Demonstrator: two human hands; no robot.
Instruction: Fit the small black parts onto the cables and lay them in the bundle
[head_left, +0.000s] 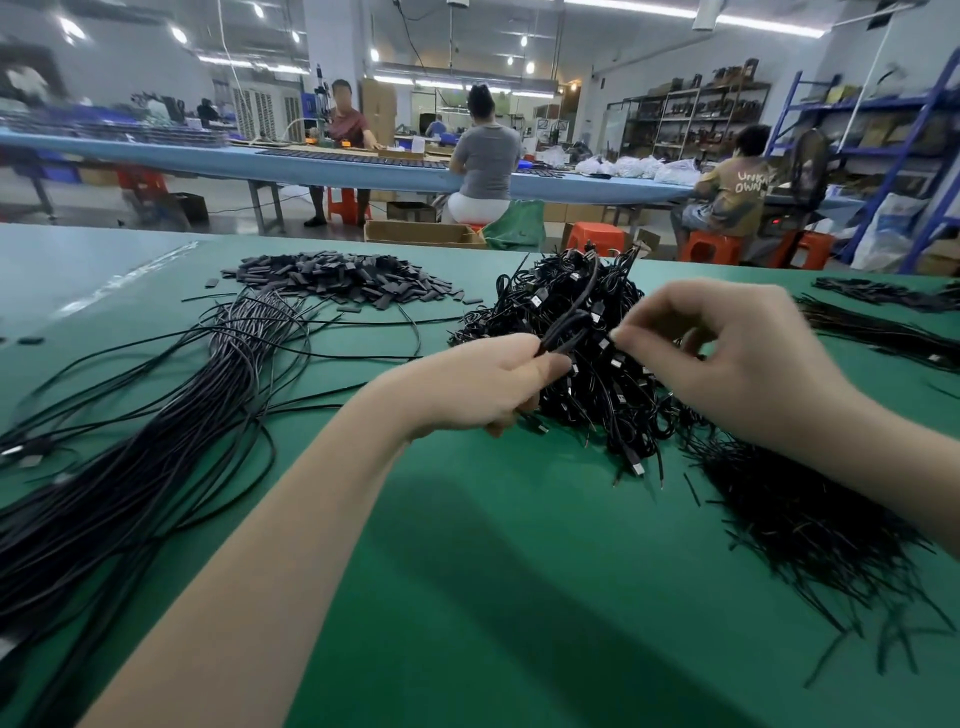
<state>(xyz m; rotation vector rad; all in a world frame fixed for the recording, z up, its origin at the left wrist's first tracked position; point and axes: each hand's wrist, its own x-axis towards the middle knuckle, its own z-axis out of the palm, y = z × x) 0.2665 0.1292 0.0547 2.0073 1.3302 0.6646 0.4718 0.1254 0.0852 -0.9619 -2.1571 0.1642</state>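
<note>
Left hand (488, 384) pinches a looped cable (566, 327) between thumb and fingers, held up over the tangled pile (587, 353) mid-desk. Right hand (737, 358) has fingers curled, tips pinched together near the loop's end; too blurred to say whether there's a part in them. Black parts (337, 280) sit heaped at the far side of the green desk (493, 571); the long bundle (156, 441) lies to the left; short black pieces (810, 519) are scattered on the right. Handling guess: cable is thin, light and floppy, will snag in the pile, so grip close behind the end to keep it stiff while fitting. Parts look small, flat and light: fingertip pinch, easy to drop.
</note>
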